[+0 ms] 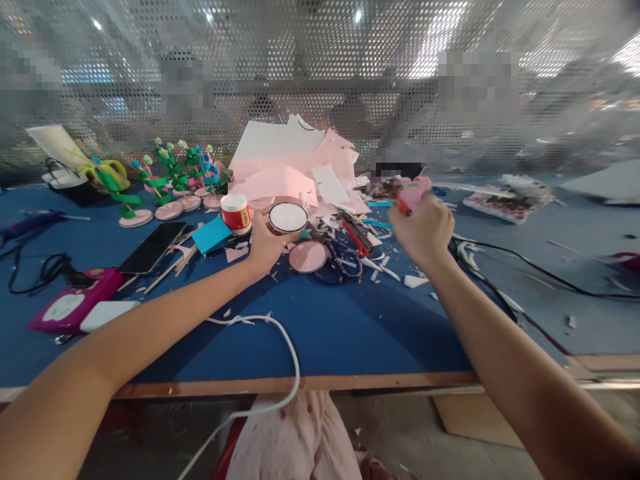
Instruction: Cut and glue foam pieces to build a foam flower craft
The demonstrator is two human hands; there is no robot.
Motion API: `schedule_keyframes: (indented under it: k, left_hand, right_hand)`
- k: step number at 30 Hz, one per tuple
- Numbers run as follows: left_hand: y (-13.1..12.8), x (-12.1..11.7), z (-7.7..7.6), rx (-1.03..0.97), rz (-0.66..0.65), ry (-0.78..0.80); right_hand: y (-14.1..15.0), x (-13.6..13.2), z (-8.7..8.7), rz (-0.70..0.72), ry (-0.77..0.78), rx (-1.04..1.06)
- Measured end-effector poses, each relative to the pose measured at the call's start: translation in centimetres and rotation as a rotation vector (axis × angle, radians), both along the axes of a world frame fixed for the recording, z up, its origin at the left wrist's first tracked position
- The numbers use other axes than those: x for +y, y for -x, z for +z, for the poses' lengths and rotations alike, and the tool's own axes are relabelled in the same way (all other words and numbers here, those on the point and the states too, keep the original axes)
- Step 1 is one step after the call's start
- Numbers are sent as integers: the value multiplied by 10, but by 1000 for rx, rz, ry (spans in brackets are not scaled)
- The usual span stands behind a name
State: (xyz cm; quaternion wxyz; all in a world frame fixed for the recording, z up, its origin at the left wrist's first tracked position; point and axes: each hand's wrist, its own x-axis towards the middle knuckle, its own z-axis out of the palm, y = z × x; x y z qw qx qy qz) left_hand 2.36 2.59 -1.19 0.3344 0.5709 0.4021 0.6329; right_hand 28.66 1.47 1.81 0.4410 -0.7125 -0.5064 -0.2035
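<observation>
My left hand [269, 243] grips a round white disc [289, 218] with a dark rim by its left edge, above the table. Just below that disc lies a pink disc [307, 257], also dark-edged, on the blue tabletop. My right hand [424, 230], further right, is closed around a pink-and-orange object [415, 193]; most of it is hidden, so its kind is unclear. Between the hands are dark-handled scissors [345, 265] and a red-and-black cutter [356, 233]. Beside my left hand stands a red-and-white tub [236, 215], next to a blue paper square [211, 235].
Several green twisted-paper plant models [173, 180] on pink round bases stand at the back left. Pink and white sheets [280, 157] are piled against the perforated metal screen [320, 67]. A phone [153, 248], a magenta box [80, 303] and a white cable [293, 353] lie nearer.
</observation>
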Motion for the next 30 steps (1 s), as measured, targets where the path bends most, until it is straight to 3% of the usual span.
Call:
schedule_keyframes:
  k: [3,8,13,18,20,23,26,30]
  left_hand:
    - [0,0,0,3,13,-17]
    - [-1,1,0,-14,12,-17]
    - [-1,2,-2,-16,12,-9]
    - [0,1,-2,18,-14,-29]
    - [1,1,-2,30,-66,-31]
    - [2,2,-3,33,-86,-49]
    - [3,2,-3,17,-85,-73]
    - [3,2,-2,12,-100,-75]
  right_hand:
    - [-17,10,-5,-57,138,101]
    - [-5,17,-18,7,300,150]
    - [6,25,-30,182,110,145]
    - [23,8,-11,219,-54,-48]
    - [41,-6,-2,339,58,-79]
    - [70,-27,2,587,392,-70]
    - [91,-39,-3,606,501,-142]
    - [98,-41,-6,686,532,-159]
